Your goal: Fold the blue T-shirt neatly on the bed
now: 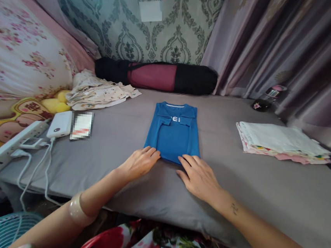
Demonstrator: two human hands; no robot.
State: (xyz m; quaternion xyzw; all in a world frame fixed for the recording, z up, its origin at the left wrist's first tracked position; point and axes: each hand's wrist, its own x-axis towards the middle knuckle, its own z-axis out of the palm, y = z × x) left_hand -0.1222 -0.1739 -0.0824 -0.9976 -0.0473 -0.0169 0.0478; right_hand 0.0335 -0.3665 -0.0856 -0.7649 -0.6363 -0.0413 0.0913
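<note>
Teal fan grille (pixel 3 229): one, near left, below the edge of the grey sheet (pixel 117 139).

Left hand (pixel 142 161): fingers bent over the near left corner of the cloth; whether they pinch or merely press, cannot tell.

Right hand (pixel 200 177): fingers lightly spread on the near right corner, thumb apart from them and off the cloth; no pinch shows.

Blue top (pixel 173 142): one, centre of the sheet, lying flat, neckline far, near edge between the hands. Sleeves turned inward, their ends over part of the white lettering. Handling, as judged: keep both corners level and draw them evenly, so that the sides stay straight; take every layer together at the near edge; disturb the sleeve ends as little as possible; smooth outward with flat fingers.

White power strip (pixel 7 149): left, cables plugged in.

White power bank (pixel 59 124): left, beside the strip.

Folded cloth pile (pixel 283 143): right, well apart from the top.

Patterned cream cloth (pixel 101 92): far left, crumpled.

Dark bottle (pixel 269 98): far right, by the curtain.

Black and maroon bolster (pixel 152 76): far, along the wall.
</note>
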